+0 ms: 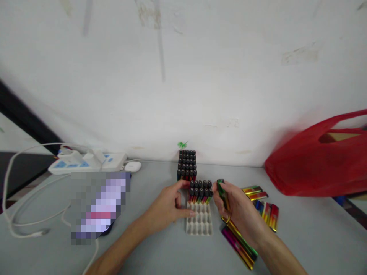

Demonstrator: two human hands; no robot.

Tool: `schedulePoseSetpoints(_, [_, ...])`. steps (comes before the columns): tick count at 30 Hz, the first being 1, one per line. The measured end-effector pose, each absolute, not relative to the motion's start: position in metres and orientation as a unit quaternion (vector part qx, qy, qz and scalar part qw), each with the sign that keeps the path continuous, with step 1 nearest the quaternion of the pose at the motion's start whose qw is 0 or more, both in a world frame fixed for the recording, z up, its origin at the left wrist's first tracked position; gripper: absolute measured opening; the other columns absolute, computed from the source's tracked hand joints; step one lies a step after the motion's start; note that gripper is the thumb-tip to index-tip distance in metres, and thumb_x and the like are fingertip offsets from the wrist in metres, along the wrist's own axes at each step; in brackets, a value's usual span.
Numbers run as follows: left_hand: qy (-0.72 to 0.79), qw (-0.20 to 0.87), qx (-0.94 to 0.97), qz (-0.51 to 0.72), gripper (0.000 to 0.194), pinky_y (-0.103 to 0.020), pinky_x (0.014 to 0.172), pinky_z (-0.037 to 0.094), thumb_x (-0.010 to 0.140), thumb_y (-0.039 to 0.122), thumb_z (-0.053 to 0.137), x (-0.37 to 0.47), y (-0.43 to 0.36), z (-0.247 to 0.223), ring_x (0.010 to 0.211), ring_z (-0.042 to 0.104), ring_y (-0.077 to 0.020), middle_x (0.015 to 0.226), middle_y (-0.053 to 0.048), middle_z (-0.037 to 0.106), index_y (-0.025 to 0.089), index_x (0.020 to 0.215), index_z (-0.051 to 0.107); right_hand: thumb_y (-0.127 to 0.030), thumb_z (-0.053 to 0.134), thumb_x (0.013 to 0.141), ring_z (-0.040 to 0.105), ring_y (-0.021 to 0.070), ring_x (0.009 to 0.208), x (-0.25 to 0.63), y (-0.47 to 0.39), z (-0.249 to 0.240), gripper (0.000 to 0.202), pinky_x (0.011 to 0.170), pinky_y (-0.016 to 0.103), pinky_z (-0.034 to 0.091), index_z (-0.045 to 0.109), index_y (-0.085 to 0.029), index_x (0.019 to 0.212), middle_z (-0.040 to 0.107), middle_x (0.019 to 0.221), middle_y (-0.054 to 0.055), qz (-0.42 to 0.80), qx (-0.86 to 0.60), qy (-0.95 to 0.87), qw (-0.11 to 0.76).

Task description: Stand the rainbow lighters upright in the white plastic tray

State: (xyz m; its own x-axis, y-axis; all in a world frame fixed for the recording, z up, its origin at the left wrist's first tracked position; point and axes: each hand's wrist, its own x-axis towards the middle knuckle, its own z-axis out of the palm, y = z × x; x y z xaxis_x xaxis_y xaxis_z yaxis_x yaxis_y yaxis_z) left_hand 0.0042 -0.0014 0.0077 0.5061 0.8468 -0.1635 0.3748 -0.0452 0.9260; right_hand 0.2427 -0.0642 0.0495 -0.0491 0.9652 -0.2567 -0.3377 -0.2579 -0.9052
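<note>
My left hand (164, 204) is at the left side of a white slotted tray (200, 228). Its thumb lies on the tray's edge and its index finger reaches the back corner, steadying it. Two rows of black-topped, brightly coloured sticks (200, 191), apparently lighters, stand upright in the tray's back slots; the front slots are bare. Just right of the tray, my right hand (236, 204) is closed around a shiny green and gold lighter (223, 194), its lower part hidden by the fingers. Behind the tray stands a fuller block of black-topped lighters (187, 164).
Loose metallic lighters (239, 248) lie below my right hand, and several more (266, 214) lie beyond it. A red bag (309, 168) sits at the right. On the left are a pixelated phone (104, 206), a power strip (88, 162), white cables and a small white case (132, 166).
</note>
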Motion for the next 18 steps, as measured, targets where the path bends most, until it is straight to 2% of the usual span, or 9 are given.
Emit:
schedulePoseSetpoints(4, [0.445, 0.525, 0.691, 0.221, 0.082, -0.024, 0.054, 0.035, 0.072, 0.044, 0.101, 0.0045, -0.0013, 0.0087, 0.056, 0.05, -0.0146, 0.062, 0.012, 0.054, 0.015, 0.139, 0.064, -0.064, 0.079, 0.092, 0.04, 0.0149, 0.064, 0.2412, -0.0644, 0.0528, 0.045, 0.052, 0.025, 0.029, 0.071, -0.021, 0.105, 0.054, 0.073, -0.003, 0.658, -0.457, -0.319, 0.507])
schedulePoseSetpoints(8, [0.45, 0.523, 0.689, 0.224, 0.083, -0.024, 0.054, 0.035, 0.071, 0.043, 0.101, 0.0049, -0.002, 0.0089, 0.056, 0.05, -0.0145, 0.062, 0.012, 0.053, 0.016, 0.141, 0.064, -0.069, 0.083, 0.088, 0.031, 0.0117, 0.056, 0.2428, -0.064, 0.0531, 0.051, 0.048, 0.024, 0.023, 0.07, -0.022, 0.104, 0.046, 0.068, -0.006, 0.683, -0.441, -0.299, 0.501])
schedulePoseSetpoints(12, [0.45, 0.527, 0.685, 0.224, 0.083, -0.024, 0.053, 0.034, 0.07, 0.045, 0.101, 0.0049, -0.0022, 0.0073, 0.055, 0.049, -0.0145, 0.061, 0.012, 0.053, 0.015, 0.138, 0.064, -0.073, 0.087, 0.081, 0.018, 0.0085, 0.056, 0.2469, -0.0632, 0.0508, 0.058, 0.048, 0.022, 0.016, 0.064, -0.021, 0.087, 0.032, 0.066, -0.01, 0.736, -0.421, -0.246, 0.469])
schedulePoseSetpoints(15, [0.451, 0.528, 0.684, 0.224, 0.085, -0.025, 0.053, 0.034, 0.069, 0.046, 0.101, 0.0045, -0.0015, 0.0056, 0.055, 0.049, -0.0145, 0.062, 0.012, 0.054, 0.015, 0.139, 0.064, -0.074, 0.081, 0.087, 0.013, 0.0084, 0.056, 0.2485, -0.0628, 0.0485, 0.062, 0.047, 0.022, 0.013, 0.053, -0.021, 0.074, 0.026, 0.065, -0.01, 0.753, -0.4, -0.245, 0.461])
schedulePoseSetpoints(18, [0.45, 0.524, 0.688, 0.223, 0.086, -0.024, 0.054, 0.034, 0.069, 0.046, 0.101, 0.0042, -0.001, 0.0053, 0.056, 0.048, -0.0142, 0.063, 0.012, 0.054, 0.015, 0.14, 0.063, -0.071, 0.078, 0.091, 0.009, 0.0082, 0.054, 0.2488, -0.0622, 0.047, 0.062, 0.045, 0.022, 0.01, 0.045, -0.023, 0.07, 0.023, 0.063, -0.011, 0.765, -0.382, -0.26, 0.449])
